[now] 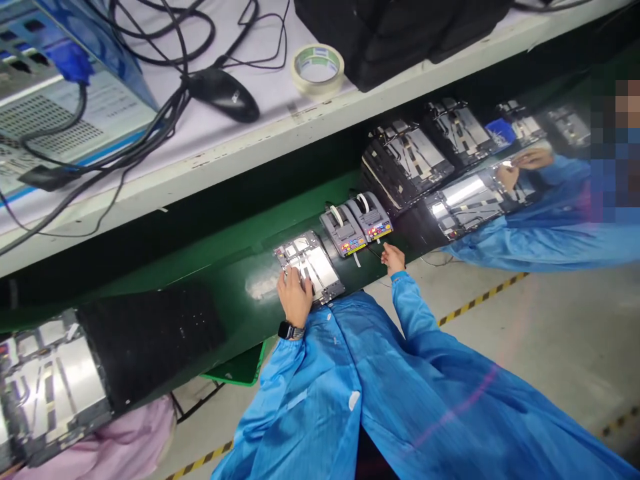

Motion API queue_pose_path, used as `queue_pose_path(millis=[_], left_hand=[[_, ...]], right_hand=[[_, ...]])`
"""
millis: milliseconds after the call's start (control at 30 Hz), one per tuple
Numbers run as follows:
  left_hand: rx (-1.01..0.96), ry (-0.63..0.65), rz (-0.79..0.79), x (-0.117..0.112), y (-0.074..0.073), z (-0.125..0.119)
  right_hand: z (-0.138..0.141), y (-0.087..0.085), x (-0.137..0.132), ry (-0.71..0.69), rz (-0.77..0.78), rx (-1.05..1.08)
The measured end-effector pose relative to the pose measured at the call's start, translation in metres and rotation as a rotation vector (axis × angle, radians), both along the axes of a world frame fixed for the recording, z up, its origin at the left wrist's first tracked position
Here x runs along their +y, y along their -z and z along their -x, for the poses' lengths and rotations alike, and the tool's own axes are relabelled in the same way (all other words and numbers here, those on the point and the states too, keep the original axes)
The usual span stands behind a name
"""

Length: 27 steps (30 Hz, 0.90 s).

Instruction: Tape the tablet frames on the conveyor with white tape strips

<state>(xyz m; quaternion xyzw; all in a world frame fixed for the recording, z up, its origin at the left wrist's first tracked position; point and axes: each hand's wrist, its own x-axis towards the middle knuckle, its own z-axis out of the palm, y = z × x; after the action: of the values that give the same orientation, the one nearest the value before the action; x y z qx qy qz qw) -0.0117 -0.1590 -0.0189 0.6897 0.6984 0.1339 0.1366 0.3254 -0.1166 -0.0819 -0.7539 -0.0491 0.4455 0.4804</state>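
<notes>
Above the green bench (pixel 233 333) runs a white shelf (pixel 220 157), its edge chipped, carrying tangled black cables (pixel 200 33), a roll of tape (pixel 317 87) and a bulky black case (pixel 400 37); two tape dispensers (pixel 345 230) stand side by side just beyond the right hand (pixel 393 259), between the electronic panel (pixel 324 267) and a stack of similar panels (pixel 413 157); farther right, a co-worker's hands (pixel 530 160) are at another panel (pixel 470 200), while one more lies at the far left beside a black mat (pixel 155 340); the electronic panel is on the bench in front of the person, slightly aslant; the left hand (pixel 295 297) lies on its near left part, palm down, thumb apart from the fingers; the right hand is raised near the dispensers' front, thumb and forefinger drawn together, though I cannot tell whether they pinch anything; the panel is flat and rectangular, with smooth silvery plates, dark strips and a dark border; the dispensers are grey plastic, with pale strips at their fronts; the blue sleeves look thin and creased
</notes>
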Motion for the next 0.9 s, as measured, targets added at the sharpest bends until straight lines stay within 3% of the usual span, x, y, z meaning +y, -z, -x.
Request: queue_pose_path(millis=[200,433,600,900], left_hand=[[0.003,0.036,0.01,-0.002,0.003,0.006],[0.032,0.041,-0.001,-0.005,0.005,0.007],[0.008,0.036,0.019,-0.004,0.008,0.008],[-0.018,0.052,0.002,-0.006,0.009,0.014]], right_hand=[[0.006,0.014,0.016,-0.017,-0.024,0.043],[0.006,0.029,0.003,0.097,0.011,-0.058],[0.006,0.033,-0.001,0.267,-0.087,0.07],[0.007,0.046,0.01,0.297,-0.152,0.179]])
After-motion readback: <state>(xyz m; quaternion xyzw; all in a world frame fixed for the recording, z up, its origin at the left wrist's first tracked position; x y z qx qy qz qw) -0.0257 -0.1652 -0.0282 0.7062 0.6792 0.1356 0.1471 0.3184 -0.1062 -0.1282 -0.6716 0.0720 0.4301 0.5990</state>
